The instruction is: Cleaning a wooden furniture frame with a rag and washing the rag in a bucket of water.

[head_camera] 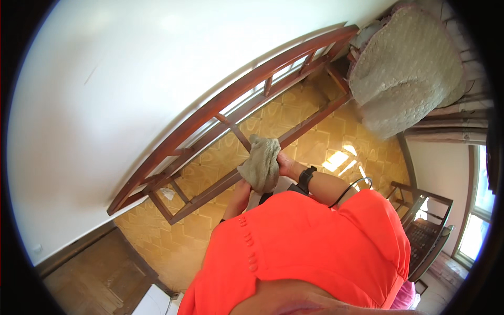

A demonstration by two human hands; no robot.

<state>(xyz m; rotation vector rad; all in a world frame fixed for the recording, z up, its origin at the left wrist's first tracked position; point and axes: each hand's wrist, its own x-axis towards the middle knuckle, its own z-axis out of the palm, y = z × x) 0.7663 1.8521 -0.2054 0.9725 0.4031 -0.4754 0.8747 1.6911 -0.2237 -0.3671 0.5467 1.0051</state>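
A bunched grey-green terry cloth (263, 163) hangs between my hands, just in front of my red top. On its right side, my right hand (284, 163) grips the cloth edge; a black band circles that wrist. Lower down, my left hand (243, 193) holds the left edge, its fingers partly hidden by the fabric. Beyond and below the cloth is a long reddish-brown wooden bench frame (236, 94) beside the white wall. The patterned floor shows through its open seat. Part of the frame's front rail (311, 122) is covered by the cloth.
A quilted cover (409, 75) drapes over something at the bench's far right end. A dark wooden chair (427, 232) stands at the right near the window (476, 220). Something white and crumpled (168, 193) lies on the tan floor (177, 244) by the frame's left end.
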